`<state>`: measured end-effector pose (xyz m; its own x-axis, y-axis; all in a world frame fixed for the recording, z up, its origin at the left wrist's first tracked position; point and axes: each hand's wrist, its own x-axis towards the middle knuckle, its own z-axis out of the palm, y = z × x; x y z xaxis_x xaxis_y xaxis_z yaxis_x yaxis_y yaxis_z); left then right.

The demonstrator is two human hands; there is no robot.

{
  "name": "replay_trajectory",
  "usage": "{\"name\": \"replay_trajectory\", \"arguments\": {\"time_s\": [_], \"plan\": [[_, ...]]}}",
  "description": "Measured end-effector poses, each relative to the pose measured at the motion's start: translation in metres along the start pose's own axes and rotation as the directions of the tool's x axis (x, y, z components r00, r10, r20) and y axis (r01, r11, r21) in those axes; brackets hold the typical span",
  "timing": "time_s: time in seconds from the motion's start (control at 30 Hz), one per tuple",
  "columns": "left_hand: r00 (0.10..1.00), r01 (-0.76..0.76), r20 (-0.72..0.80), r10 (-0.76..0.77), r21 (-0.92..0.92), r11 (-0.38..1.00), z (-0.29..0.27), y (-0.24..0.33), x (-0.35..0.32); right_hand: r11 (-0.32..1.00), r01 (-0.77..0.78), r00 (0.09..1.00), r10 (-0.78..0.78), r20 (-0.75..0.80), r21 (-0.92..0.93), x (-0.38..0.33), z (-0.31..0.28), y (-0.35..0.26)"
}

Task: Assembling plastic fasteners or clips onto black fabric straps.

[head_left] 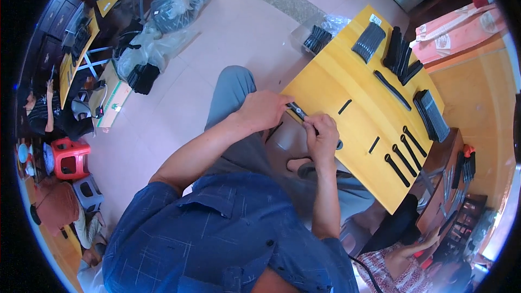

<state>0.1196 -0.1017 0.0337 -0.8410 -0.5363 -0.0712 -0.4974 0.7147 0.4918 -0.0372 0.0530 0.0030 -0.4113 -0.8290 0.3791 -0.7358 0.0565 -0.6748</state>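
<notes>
Both my hands are over the near left edge of a yellow table (361, 95). Between them is a black strap (297, 110) with a small pale mark. My left hand (264, 110) pinches one end, and my right hand (324, 134) is closed round it further along. A rounded black end shows just past my right hand. Two short black strips (344, 107) lie on the tabletop nearby. Several black straps with ring-shaped ends (397, 170) lie side by side toward the right corner. A longer black strip (392, 90) rests farther back.
Bundles of black strips (369, 41) and a dark stack (431, 115) sit along the table's far side. A see-through bin (316, 38) stands beside it. Plastic bags (182, 5) lie on the floor, and a red stool (71, 158) stands left. Other people sit left and lower right.
</notes>
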Motion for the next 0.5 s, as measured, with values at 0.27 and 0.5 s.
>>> {"name": "replay_trajectory", "arguments": {"time_s": [0.27, 0.5], "plan": [[0.996, 0.089, -0.031, -0.089, 0.002, 0.996, 0.005, 0.001, -0.007, 0.999, -0.026, 1.0, 0.026, -0.003, 0.04, -0.001, -0.001, -0.002], [0.999, 0.003, -0.036, -0.001, 0.047, 0.999, -0.007, -0.007, 0.0, 0.997, -0.021, 1.0, 0.021, -0.007, 0.073, 0.003, -0.001, -0.002]]}}
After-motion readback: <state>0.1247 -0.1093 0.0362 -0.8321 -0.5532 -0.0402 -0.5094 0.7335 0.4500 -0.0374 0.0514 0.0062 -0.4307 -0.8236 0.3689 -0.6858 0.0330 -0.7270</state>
